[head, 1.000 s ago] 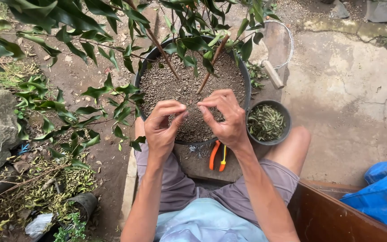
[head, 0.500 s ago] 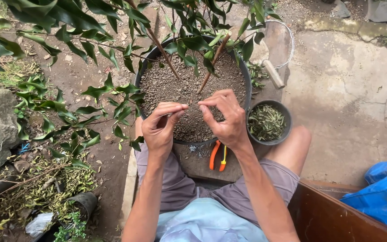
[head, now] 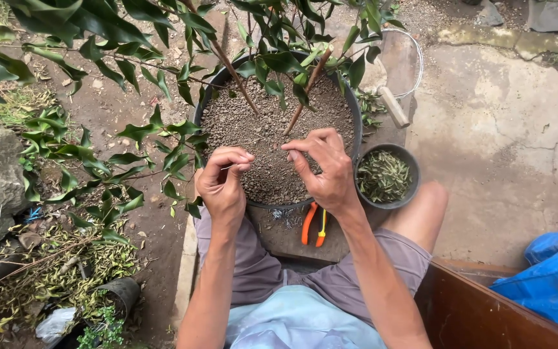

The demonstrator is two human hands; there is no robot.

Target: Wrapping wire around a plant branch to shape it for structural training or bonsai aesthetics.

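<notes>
Head view: left hand (head: 222, 184) pinches thin wire (head: 228, 167) over pot (head: 205, 106); right hand (head: 326, 171), fingers narrow, approx. beside it, holding unclear.

Soft even daylight, faint shadows, sharp focus, slight wide-angle edge distortion
</notes>
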